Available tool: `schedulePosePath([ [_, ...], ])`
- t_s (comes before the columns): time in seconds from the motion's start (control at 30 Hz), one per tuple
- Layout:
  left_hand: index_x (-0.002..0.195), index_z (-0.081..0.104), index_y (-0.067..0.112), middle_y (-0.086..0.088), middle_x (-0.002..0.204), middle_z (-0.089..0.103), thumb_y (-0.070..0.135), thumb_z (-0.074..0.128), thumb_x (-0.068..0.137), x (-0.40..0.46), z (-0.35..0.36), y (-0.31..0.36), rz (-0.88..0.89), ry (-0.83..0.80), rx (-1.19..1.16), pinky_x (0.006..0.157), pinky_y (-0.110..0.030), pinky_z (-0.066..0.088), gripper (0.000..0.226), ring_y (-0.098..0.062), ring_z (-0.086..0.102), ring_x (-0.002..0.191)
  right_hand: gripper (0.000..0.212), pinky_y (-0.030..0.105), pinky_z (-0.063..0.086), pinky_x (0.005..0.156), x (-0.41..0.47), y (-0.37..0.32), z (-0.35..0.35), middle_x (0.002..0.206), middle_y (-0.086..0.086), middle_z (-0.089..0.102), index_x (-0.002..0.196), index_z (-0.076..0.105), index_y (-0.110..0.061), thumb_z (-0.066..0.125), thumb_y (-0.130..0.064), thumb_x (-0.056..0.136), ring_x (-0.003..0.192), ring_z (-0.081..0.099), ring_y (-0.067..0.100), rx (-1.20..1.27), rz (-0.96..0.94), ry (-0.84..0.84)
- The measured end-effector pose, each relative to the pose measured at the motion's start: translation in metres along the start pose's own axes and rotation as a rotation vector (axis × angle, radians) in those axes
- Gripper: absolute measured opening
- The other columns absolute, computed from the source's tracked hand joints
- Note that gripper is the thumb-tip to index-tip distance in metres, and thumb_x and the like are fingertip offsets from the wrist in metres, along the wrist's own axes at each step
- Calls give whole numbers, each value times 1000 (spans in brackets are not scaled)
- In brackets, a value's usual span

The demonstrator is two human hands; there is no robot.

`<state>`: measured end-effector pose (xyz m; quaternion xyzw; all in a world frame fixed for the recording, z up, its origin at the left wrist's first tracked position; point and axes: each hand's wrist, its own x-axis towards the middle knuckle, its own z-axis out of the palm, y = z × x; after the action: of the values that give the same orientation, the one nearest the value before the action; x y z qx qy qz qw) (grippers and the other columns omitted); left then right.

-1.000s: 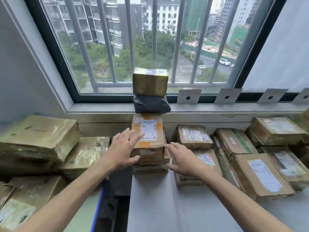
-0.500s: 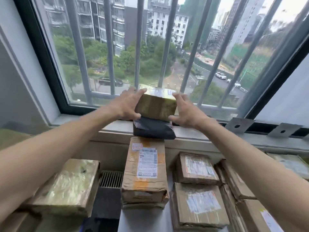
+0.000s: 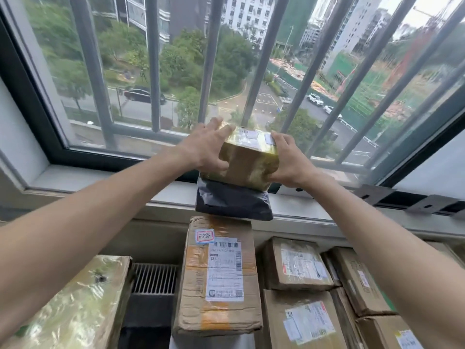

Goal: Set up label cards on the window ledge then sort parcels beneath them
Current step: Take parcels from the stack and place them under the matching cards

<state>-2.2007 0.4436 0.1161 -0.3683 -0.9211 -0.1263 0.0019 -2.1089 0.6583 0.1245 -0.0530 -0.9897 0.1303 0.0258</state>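
Box (image 3: 247, 159) lifted, tilted — between both hands (image 3: 205, 147).

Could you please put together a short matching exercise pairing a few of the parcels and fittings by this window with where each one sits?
Things:
1. gold-taped parcel
2. black bag parcel
3. tall cardboard box
4. vent grille

Places:
A. lying on the window ledge
B. held between the left hand and right hand
C. left of the tall cardboard box
D. below the ledge, under the black bag parcel

Pairs: 1-B, 2-A, 3-D, 4-C
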Motion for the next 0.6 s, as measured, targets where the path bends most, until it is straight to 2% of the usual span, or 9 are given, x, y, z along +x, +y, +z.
schedulePosePath([
  [0.1, 158, 11, 26, -6, 164, 4, 35, 77, 81, 0, -5, -3, 28, -24, -46, 117, -51, 30, 101, -40, 24, 145, 111, 28, 35, 107, 0, 1, -1, 153, 8, 22, 153, 19, -9, 90, -15, 68, 134, 38, 28, 6, -19, 19],
  [0.2, 157, 17, 22, -9, 160, 11, 28, 76, 83, -3, -11, -4, 68, -10, -10, 114, -46, 37, 95, -36, 35, 139, 97, 20, 34, 98, -1, -2, -1, 143, 9, 29, 143, 28, -7, 87, -11, 67, 125, 40, 24, 61, -29, 31],
  [0.27, 156, 20, 21, -12, 157, 15, 25, 78, 82, -12, -13, -1, 93, 20, 31, 109, -46, 42, 94, -38, 40, 134, 89, 17, 34, 93, -5, -5, -3, 132, 9, 34, 139, 30, -7, 84, -9, 68, 120, 43, 25, 122, -35, 57],
  [0.33, 156, 20, 23, -14, 156, 15, 20, 81, 77, -23, -18, 0, 95, 58, 47, 103, -46, 48, 100, -39, 45, 129, 91, 15, 32, 91, -16, -9, -9, 126, 6, 35, 136, 31, -8, 88, -14, 66, 115, 43, 22, 168, -72, 126],
  [0.47, 157, 13, 26, -7, 155, 12, 24, 90, 64, -54, -40, 0, 155, 131, -48, 107, -49, 45, 121, -38, 38, 136, 113, 27, 40, 101, -58, -22, -22, 128, 7, 34, 142, 33, -5, 95, -43, 56, 111, 37, 12, 142, -257, 294],
  [0.53, 157, 13, 26, -5, 147, 25, 34, 92, 62, -75, -48, 7, 224, 153, -49, 107, -52, 45, 124, -32, 39, 134, 112, 33, 51, 97, -84, -27, -26, 131, 12, 32, 142, 34, -4, 95, -43, 57, 111, 41, 18, 59, -322, 356],
  [0.6, 155, 17, 25, -5, 136, 33, 44, 90, 61, -101, -50, 21, 249, 203, -4, 98, -49, 52, 121, -28, 44, 124, 109, 35, 56, 91, -113, -29, -31, 131, 13, 32, 140, 34, -3, 95, -40, 58, 109, 45, 21, 13, -363, 384],
])
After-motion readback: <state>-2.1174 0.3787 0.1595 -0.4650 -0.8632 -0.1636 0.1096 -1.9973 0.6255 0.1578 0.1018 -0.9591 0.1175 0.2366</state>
